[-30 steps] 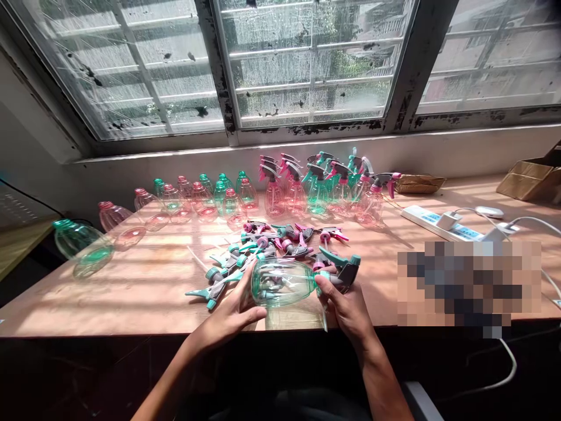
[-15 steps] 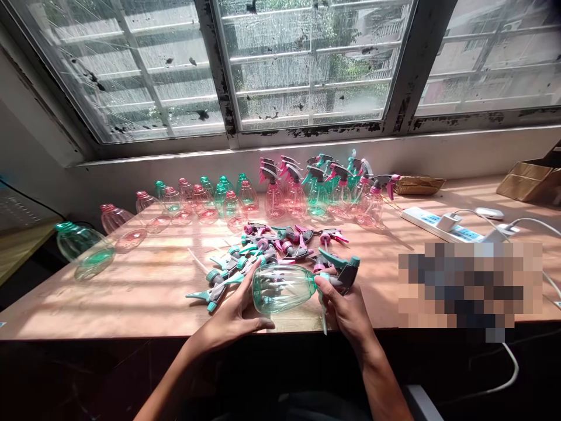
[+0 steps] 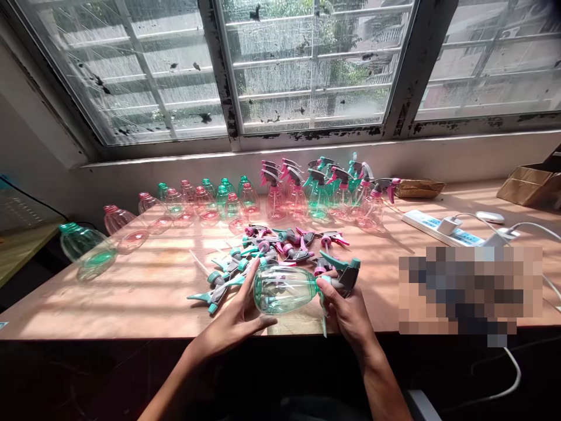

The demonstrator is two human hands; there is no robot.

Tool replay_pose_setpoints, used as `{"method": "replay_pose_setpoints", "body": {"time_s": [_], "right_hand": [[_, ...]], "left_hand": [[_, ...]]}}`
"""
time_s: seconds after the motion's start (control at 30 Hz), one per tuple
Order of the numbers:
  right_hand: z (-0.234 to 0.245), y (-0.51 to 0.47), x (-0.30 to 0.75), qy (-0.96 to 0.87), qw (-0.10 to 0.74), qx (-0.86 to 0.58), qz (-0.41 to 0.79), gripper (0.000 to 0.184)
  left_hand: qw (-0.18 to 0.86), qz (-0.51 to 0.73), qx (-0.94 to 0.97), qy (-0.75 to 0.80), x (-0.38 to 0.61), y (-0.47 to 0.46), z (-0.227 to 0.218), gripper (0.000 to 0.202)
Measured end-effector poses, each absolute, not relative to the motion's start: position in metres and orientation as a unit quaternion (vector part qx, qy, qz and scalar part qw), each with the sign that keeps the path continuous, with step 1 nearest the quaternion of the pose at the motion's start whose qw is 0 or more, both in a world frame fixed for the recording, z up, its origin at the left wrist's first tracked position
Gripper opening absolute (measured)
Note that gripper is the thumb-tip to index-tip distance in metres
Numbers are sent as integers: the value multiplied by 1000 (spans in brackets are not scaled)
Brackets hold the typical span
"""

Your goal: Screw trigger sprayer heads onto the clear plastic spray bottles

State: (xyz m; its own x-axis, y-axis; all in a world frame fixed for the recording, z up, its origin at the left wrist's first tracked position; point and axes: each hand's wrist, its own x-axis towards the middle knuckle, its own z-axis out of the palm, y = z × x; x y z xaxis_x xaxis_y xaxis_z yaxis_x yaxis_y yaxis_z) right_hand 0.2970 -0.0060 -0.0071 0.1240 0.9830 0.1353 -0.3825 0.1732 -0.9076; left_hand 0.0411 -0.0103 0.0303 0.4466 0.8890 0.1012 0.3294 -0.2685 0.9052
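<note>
A clear green bottle [image 3: 284, 289] lies sideways in the air above the table's front edge. My right hand [image 3: 348, 316] is closed around its neck end, thumb on the neck. The same hand holds a grey and turquoise trigger sprayer head [image 3: 349, 276] against that end; a thin tube hangs below the fingers, outside the bottle. My left hand [image 3: 239, 316] is at the bottle's base, fingers and thumb spread apart around it; whether the palm touches is unclear. Just beyond lies a pile of loose sprayer heads [image 3: 263, 251], pink, turquoise and grey.
Several open pink and green bottles [image 3: 208, 210] stand at the back left. Several bottles with sprayer heads [image 3: 318, 196] stand beside them under the window. On the right are a power strip [image 3: 442, 228] with cables, a blurred patch, and a cardboard box [image 3: 530, 181].
The whole view has shifted slightly. Both hands keep nearly the same pose, with the bottle and sprayer head still at the right hand.
</note>
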Motion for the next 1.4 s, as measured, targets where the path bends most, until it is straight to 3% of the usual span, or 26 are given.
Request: {"method": "replay_pose_setpoints", "body": {"time_s": [0.2,0.47,0.6,0.8,1.17,1.4], "right_hand": [[-5,-8,296,-411,647,-384,515,37],[-6,-10,297,-416,641,-357,537,36],[-7,-9,298,-420,640,-358,535,35],[-6,-8,296,-416,644,-355,534,35],[-6,-8,296,-417,640,-367,531,37],[-1,-9,296,-429,632,-360,535,36]], "left_hand": [[453,333,702,437,33,-5,18,94],[494,384,694,357,45,-12,23,96],[506,371,685,371,42,-11,22,107],[480,364,688,404,36,-8,17,95],[519,370,682,357,43,-9,24,109],[507,374,688,359,42,-8,20,98]]}}
